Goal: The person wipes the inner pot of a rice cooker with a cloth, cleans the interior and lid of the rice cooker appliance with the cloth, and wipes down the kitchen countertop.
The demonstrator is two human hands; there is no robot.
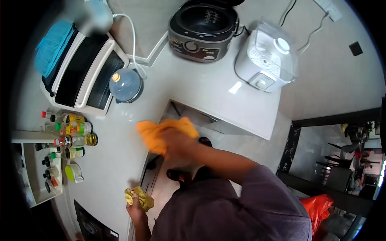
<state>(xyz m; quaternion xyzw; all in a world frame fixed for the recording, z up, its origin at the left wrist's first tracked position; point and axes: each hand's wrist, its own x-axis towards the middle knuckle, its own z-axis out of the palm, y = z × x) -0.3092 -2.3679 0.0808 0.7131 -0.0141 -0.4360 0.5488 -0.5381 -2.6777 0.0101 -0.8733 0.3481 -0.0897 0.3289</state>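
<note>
My right hand [176,141] is closed on an orange cloth [150,132], which spreads out beyond the fingers over the counter's inner edge. Motion smears both the hand and the cloth a little. Lower left, my left hand [137,211] grips a crumpled yellow cloth [142,199] beside the front edge of the white counter [108,148]. Some of its fingers show on top of the bunched yellow fabric.
Along the back stand a rice cooker [201,36] with its lid up, a white steamer [263,60], a blue-grey kettle [126,86] and a white oven [86,76]. Several seasoning bottles [76,128] line the left. A stove [94,225] lies lower left.
</note>
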